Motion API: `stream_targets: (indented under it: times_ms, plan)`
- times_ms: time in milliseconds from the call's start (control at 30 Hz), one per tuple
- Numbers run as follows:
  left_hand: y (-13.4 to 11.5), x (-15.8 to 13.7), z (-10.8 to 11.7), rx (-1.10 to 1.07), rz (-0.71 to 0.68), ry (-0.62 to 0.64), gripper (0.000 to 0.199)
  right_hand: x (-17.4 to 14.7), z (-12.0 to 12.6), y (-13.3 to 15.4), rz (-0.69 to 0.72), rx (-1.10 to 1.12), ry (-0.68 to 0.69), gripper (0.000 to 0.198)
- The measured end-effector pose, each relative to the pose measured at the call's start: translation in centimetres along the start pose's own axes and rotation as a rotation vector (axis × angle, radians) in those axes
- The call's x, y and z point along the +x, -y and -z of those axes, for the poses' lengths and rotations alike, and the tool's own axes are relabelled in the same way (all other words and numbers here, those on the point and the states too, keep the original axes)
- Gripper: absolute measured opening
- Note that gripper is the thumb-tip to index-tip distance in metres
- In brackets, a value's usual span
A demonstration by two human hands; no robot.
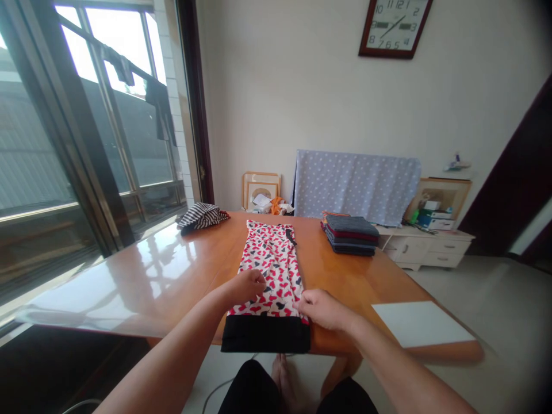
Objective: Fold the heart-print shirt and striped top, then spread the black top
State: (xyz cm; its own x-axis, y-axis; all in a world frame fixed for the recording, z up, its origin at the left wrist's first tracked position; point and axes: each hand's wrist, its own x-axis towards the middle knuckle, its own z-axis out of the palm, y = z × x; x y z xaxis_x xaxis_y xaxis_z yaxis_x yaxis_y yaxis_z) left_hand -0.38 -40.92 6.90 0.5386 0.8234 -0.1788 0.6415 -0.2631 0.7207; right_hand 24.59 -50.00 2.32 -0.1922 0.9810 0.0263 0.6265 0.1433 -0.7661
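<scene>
A garment printed with red and black hearts on white (276, 253) lies folded into a long strip on the wooden table (345, 287). Its wide black band (266, 334) is at the near end and reaches the table's front edge. My left hand (246, 286) is closed, fingers curled over the left part of the print; whether cloth is caught in them is hidden. At the right edge, just above the band, my right hand (322, 307) pinches the cloth. A small dark piece (290, 234) shows at the garment's far right.
A stack of folded dark clothes (350, 234) stands at the back right, a crumpled striped garment (203, 216) at the back left. A white sheet (422, 323) lies near the right corner. Behind are a dotted cloth (356, 184) and a white cabinet (431, 250).
</scene>
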Motion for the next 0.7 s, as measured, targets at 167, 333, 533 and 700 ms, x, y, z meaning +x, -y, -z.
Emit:
stream_targets:
  times_ms: [167,333,533,700]
  plan:
    - [1.7,-1.0,0.6,0.160,0.044,-0.036,0.014,-0.5,-1.4,0.9,-0.036,-0.104,0.043,0.027]
    - [2.2,-1.9,1.5,0.305,0.037,-0.006,0.015,-0.4,-1.8,1.5,-0.058,0.074,0.057,0.024]
    - [2.9,-2.1,1.7,0.390,0.053,0.038,0.032,-0.8,-0.9,1.2,-0.100,-0.012,0.144,0.024]
    - [3.4,-1.7,1.3,0.386,0.087,0.033,0.043,-0.8,-0.5,1.3,-0.070,0.004,0.150,0.030]
